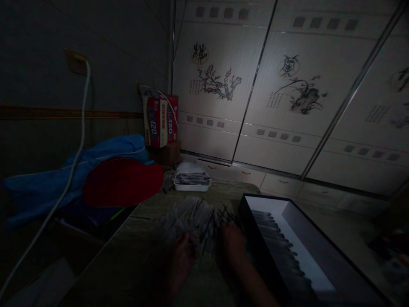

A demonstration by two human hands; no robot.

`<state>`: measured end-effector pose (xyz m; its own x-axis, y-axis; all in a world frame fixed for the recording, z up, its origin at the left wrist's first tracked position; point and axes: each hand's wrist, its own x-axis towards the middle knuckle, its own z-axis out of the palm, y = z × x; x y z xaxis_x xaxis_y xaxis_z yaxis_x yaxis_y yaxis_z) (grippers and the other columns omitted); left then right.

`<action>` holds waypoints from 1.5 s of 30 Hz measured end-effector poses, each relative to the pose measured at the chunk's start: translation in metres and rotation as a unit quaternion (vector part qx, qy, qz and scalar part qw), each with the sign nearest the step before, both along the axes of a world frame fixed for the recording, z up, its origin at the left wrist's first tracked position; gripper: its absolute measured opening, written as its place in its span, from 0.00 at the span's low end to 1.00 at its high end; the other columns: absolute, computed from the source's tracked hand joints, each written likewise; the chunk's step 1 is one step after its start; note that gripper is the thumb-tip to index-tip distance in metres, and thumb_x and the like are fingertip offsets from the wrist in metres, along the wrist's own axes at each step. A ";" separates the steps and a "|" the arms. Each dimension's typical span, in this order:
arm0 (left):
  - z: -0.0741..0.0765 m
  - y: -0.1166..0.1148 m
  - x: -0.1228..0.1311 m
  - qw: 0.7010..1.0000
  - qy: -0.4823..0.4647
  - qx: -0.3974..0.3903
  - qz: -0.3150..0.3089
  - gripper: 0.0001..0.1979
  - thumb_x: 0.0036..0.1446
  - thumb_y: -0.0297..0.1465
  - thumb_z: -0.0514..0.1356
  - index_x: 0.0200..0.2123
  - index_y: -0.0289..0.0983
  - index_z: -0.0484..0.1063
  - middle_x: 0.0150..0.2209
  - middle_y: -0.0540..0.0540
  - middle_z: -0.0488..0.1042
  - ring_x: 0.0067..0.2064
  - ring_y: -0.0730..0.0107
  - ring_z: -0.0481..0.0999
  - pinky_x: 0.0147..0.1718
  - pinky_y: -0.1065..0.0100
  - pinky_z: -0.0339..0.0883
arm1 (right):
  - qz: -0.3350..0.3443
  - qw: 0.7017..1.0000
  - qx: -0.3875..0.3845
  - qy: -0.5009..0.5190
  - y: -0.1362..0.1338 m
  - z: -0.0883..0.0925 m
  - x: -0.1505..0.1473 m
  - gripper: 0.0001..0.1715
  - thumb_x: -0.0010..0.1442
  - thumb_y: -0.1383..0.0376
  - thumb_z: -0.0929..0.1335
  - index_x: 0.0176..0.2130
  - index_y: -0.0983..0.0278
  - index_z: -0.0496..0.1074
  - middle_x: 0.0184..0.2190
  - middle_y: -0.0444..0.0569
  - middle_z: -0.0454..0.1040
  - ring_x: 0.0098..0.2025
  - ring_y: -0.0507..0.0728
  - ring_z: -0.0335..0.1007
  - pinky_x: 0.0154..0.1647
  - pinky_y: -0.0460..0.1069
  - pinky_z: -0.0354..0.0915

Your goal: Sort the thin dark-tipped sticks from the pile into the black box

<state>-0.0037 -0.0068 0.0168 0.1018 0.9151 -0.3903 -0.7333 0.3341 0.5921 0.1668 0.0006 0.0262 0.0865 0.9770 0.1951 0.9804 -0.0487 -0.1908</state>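
The scene is very dark. A loose heap of thin dark and pale sticks [194, 219] lies on the table [134, 264]. My left hand [182, 260] rests at the near edge of the heap with its fingers curled among the sticks. My right hand [233, 245] sits at the heap's right side, fingers bent down into it. What either hand grips is too dim to make out. Right of my hands a long black box with a white inside [319, 260] holds a row of the same sticks.
A small white tray [191, 185] of sticks stands at the table's far edge. A red cloth [123, 181] and a blue cloth [47, 183] lie to the left, with a white cable [81, 136] hanging. A red carton [159, 119] stands by the wall.
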 end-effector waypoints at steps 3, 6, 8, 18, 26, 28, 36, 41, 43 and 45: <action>-0.001 -0.001 0.001 1.000 -0.012 0.023 -0.006 0.04 0.54 0.24 0.62 0.27 0.34 0.73 0.24 0.50 0.77 0.22 0.75 0.75 0.22 0.74 0.68 | 0.023 0.990 0.046 0.129 -0.016 0.000 0.001 0.13 0.59 0.71 0.60 0.38 0.66 0.73 0.38 0.56 0.76 0.40 0.58 0.73 0.40 0.48 0.64; -0.003 -0.003 0.002 0.999 -0.030 0.026 -0.007 0.04 0.52 0.23 0.64 0.27 0.34 0.73 0.25 0.49 0.77 0.26 0.73 0.77 0.25 0.72 0.70 | 0.052 0.965 0.083 0.243 -0.036 -0.001 -0.005 0.14 0.63 0.63 0.58 0.35 0.64 0.69 0.32 0.50 0.75 0.35 0.55 0.73 0.36 0.45 0.65; -0.003 -0.004 0.004 0.998 -0.045 0.045 -0.020 0.03 0.50 0.25 0.66 0.27 0.34 0.74 0.25 0.49 0.78 0.27 0.73 0.77 0.25 0.73 0.70 | 0.071 0.916 0.100 0.381 -0.048 -0.002 -0.012 0.14 0.62 0.58 0.59 0.33 0.62 0.67 0.29 0.47 0.73 0.32 0.54 0.71 0.32 0.45 0.65; -0.002 -0.007 0.008 0.996 -0.050 0.068 -0.029 0.15 0.31 0.31 0.76 0.24 0.35 0.76 0.25 0.49 0.79 0.28 0.70 0.77 0.27 0.71 0.69 | 0.012 0.727 0.112 0.678 -0.066 -0.028 -0.027 0.18 0.50 0.51 0.72 0.33 0.63 0.74 0.25 0.45 0.73 0.27 0.53 0.67 0.28 0.45 0.63; 0.008 -0.014 0.009 0.994 0.010 0.080 -0.075 0.14 0.36 0.34 0.74 0.27 0.35 0.77 0.25 0.49 0.78 0.28 0.69 0.77 0.30 0.68 0.69 | 0.039 0.830 0.153 0.535 -0.071 -0.030 -0.030 0.12 0.57 0.57 0.68 0.35 0.62 0.75 0.30 0.47 0.75 0.32 0.55 0.71 0.33 0.45 0.66; 0.006 -0.015 0.008 0.992 0.019 0.088 -0.085 0.14 0.37 0.34 0.74 0.27 0.35 0.77 0.26 0.49 0.79 0.29 0.67 0.77 0.32 0.67 0.69 | 0.049 0.835 0.164 0.524 -0.070 -0.029 -0.031 0.11 0.57 0.58 0.68 0.35 0.62 0.75 0.31 0.48 0.76 0.34 0.56 0.72 0.35 0.46 0.67; 0.005 -0.019 0.011 0.987 0.049 0.107 -0.111 0.15 0.36 0.37 0.74 0.27 0.36 0.78 0.25 0.48 0.79 0.30 0.65 0.76 0.33 0.66 0.68 | 0.042 0.826 0.171 0.536 -0.070 -0.039 -0.030 0.13 0.57 0.58 0.67 0.38 0.63 0.77 0.34 0.50 0.78 0.35 0.57 0.75 0.36 0.47 0.70; 0.008 -0.021 0.010 0.987 0.071 0.104 -0.102 0.13 0.37 0.36 0.73 0.27 0.37 0.78 0.26 0.49 0.79 0.31 0.65 0.77 0.34 0.66 0.68 | 0.030 0.824 0.172 0.538 -0.071 -0.037 -0.030 0.14 0.56 0.58 0.68 0.38 0.64 0.77 0.32 0.51 0.79 0.34 0.57 0.76 0.34 0.46 0.70; 0.008 -0.021 0.009 0.986 0.079 0.110 -0.102 0.14 0.37 0.36 0.74 0.27 0.37 0.77 0.25 0.48 0.79 0.30 0.65 0.76 0.33 0.66 0.68 | 0.031 0.827 0.166 0.537 -0.070 -0.037 -0.029 0.14 0.56 0.58 0.68 0.37 0.64 0.77 0.33 0.51 0.79 0.35 0.58 0.76 0.35 0.47 0.70; 0.006 -0.020 0.010 0.985 0.084 0.112 -0.102 0.15 0.36 0.37 0.74 0.26 0.37 0.77 0.24 0.48 0.79 0.29 0.66 0.76 0.32 0.67 0.68 | 0.029 0.831 0.163 0.531 -0.069 -0.037 -0.028 0.13 0.56 0.58 0.68 0.37 0.64 0.77 0.33 0.51 0.79 0.35 0.58 0.76 0.35 0.47 0.70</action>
<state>0.0062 -0.0271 0.0231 0.2435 0.9474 -0.2077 -0.5498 0.3112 0.7752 0.1390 -0.0684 -0.0105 0.3346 0.8952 0.2946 0.2507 0.2168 -0.9435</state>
